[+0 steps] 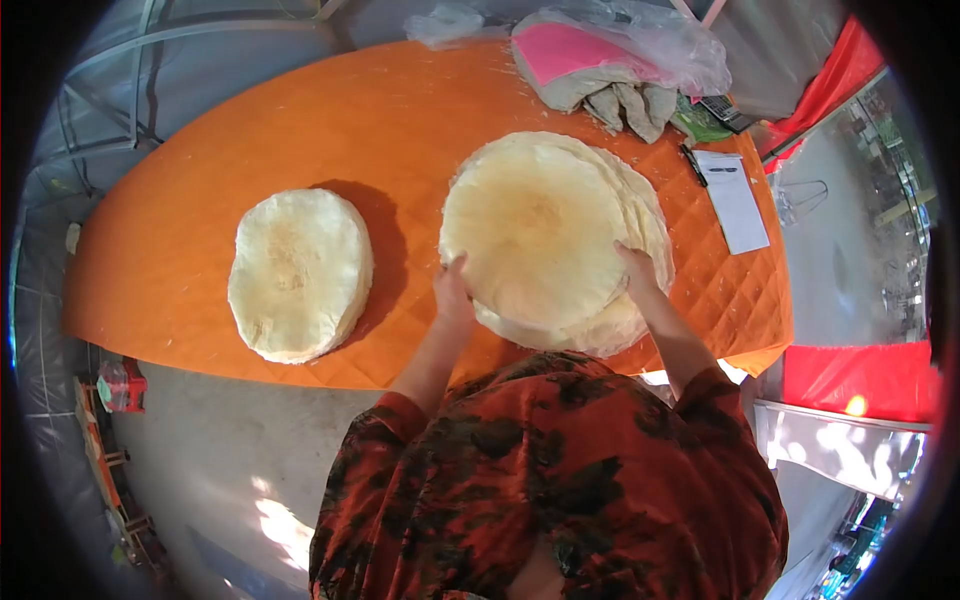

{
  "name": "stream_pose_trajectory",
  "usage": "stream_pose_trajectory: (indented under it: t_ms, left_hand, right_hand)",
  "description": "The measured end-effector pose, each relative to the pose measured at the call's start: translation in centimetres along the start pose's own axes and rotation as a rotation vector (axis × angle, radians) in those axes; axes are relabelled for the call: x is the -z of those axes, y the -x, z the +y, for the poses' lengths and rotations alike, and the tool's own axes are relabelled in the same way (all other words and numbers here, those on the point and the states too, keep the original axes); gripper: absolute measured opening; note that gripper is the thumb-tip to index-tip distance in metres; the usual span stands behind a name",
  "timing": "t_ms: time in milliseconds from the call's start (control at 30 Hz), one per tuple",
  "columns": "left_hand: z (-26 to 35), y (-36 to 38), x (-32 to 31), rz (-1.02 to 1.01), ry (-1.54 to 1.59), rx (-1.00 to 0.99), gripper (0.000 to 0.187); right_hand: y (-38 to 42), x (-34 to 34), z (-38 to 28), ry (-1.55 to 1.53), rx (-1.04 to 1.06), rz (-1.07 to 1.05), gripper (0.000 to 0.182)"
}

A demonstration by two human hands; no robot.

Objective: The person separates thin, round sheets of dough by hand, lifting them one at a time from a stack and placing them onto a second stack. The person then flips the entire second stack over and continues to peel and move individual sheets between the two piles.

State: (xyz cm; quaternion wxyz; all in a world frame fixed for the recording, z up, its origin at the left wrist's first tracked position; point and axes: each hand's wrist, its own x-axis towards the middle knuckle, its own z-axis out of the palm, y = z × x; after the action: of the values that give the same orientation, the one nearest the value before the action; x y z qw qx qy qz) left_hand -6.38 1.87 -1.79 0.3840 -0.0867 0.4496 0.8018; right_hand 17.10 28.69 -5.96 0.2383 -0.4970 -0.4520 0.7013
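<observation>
A large stack of thin, round, pale-yellow sheets (650, 215), which look like flatbread or dried wrappers, lies on the orange quilted cloth. Its top sheet (545, 225) is shifted left of the layers under it. My left hand (453, 290) pinches that sheet at its left edge, thumb on top. On the opposite side, my right hand (638, 268) grips the right edge, the thumb also uppermost. The fingers under the sheet are hidden. Further left sits a smaller stack (298, 275) of similar sheets, touched by neither hand.
The orange cloth (180, 250) covers a long table. At the back right lie a pink and grey cloth bundle (575, 60), clear plastic (690, 55) and a calculator (727, 112). A white notepad (733, 205) and black pen (692, 165) rest near the right edge.
</observation>
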Motion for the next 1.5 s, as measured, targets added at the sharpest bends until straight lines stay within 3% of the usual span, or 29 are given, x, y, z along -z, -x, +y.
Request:
stream_pose_trajectory:
  t_ms: [67, 167, 267, 367, 467, 533, 567, 633, 733, 833, 933, 1033, 1067, 1100, 1133, 1167, 1233, 1367, 1500]
  left_hand:
    - [3.1, -1.6, 0.3, -0.1, 0.142, 0.156, 0.037]
    - [3.3, -3.3, 0.9, -0.114, -0.247, 0.144, 0.039]
    - [0.9, -3.1, 2.0, -0.139, -0.198, 0.221, 0.042]
    - [0.8, 0.8, 0.9, -0.143, 0.068, 0.306, 0.035]
    - [-0.3, -4.2, 2.7, -0.063, -0.118, 0.183, 0.037]
    - [0.5, -3.2, 0.4, 0.151, -0.49, 0.173, 0.031]
    - [-0.9, -3.8, 0.2, 0.176, -0.433, 0.074, 0.029]
    - [-3.4, -4.7, 0.4, 0.218, -0.319, -0.121, 0.025]
    - [-0.9, -2.5, -0.6, 0.208, -0.563, 0.015, 0.02]
    - [0.8, -2.7, -1.1, 0.192, -0.654, -0.136, 0.019]
    - [1.5, -2.2, -2.7, 0.385, -0.724, -0.201, 0.017]
    - [0.7, -2.3, -0.9, -0.022, -0.08, 0.008, 0.018]
    - [0.9, -2.7, -0.2, -0.111, 0.017, 0.106, 0.018]
    - [0.6, -2.6, -0.1, -0.044, -0.104, 0.092, 0.019]
    - [0.2, -2.6, 0.1, 0.025, -0.229, 0.086, 0.021]
    - [-0.2, -2.6, 0.2, 0.094, -0.35, 0.088, 0.023]
    - [0.0, -3.6, 0.3, 0.144, -0.452, 0.151, 0.029]
    - [1.7, -3.2, -1.6, 0.177, -0.691, 0.088, 0.045]
    - [-4.5, -8.3, 1.2, 0.079, -0.628, 0.007, 0.043]
  right_hand:
    - [3.3, -0.7, -1.5, -0.026, -0.074, -0.071, 0.037]
    - [3.1, -0.5, -3.3, 0.204, -0.009, -0.128, 0.041]
    - [2.4, 0.7, -4.6, -0.282, 0.072, -0.177, 0.042]
    - [6.8, -0.9, -5.6, -0.486, -0.075, -0.177, 0.04]
    - [5.5, 0.0, -1.9, -0.536, -0.091, -0.249, 0.043]
    - [3.3, 0.2, 0.7, -0.171, 0.058, 0.009, 0.042]
    - [2.3, 0.0, 1.0, 0.007, 0.143, 0.135, 0.041]
    - [1.8, 0.4, 1.1, -0.011, 0.176, 0.106, 0.039]
    - [3.9, 0.8, -0.4, -0.041, 0.158, 0.015, 0.041]
    - [4.0, 1.7, 0.3, 0.018, 0.12, -0.031, 0.035]
    - [4.2, 1.6, 0.0, 0.144, 0.128, 0.052, 0.032]
    - [3.0, 3.0, -0.2, 0.31, 0.293, 0.109, 0.033]
    - [2.2, 3.4, 0.6, 0.161, 0.376, 0.081, 0.033]
    - [1.9, 3.6, 0.9, 0.026, 0.359, -0.034, 0.035]
    - [2.5, 3.3, 0.2, 0.034, 0.158, -0.037, 0.039]
    - [2.9, 3.8, 0.4, -0.232, 0.071, -0.166, 0.04]
    - [2.2, 4.5, 1.5, -0.232, 0.04, -0.124, 0.042]
    - [1.4, 4.9, 2.0, -0.112, 0.082, -0.041, 0.041]
    - [1.3, 4.9, 1.8, -0.056, 0.111, 0.024, 0.042]
